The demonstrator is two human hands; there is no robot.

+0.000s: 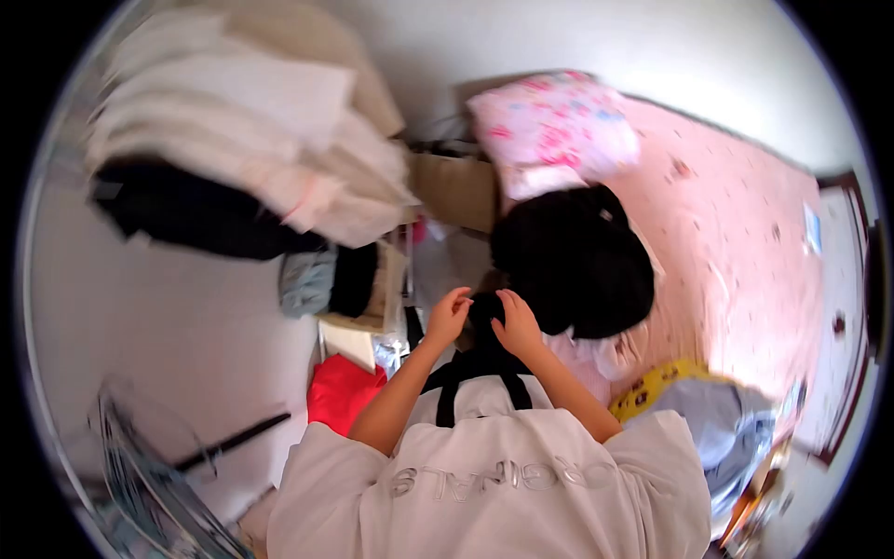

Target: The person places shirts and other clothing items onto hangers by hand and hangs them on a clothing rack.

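My left hand and my right hand are held in front of my waist, a short gap apart. Between them is a piece of black cloth, its shape hard to make out. The fingers of both hands curl in at its edges, thumbs turned inward. Just beyond my right hand, a larger heap of black clothing lies on the edge of the bed.
A floral pillow lies at the bed's head. Pale clothes hang at upper left, above a shelf box with folded clothes. A red bag or cloth is by my left arm. Wire hangers stand lower left; grey-blue clothing lies right.
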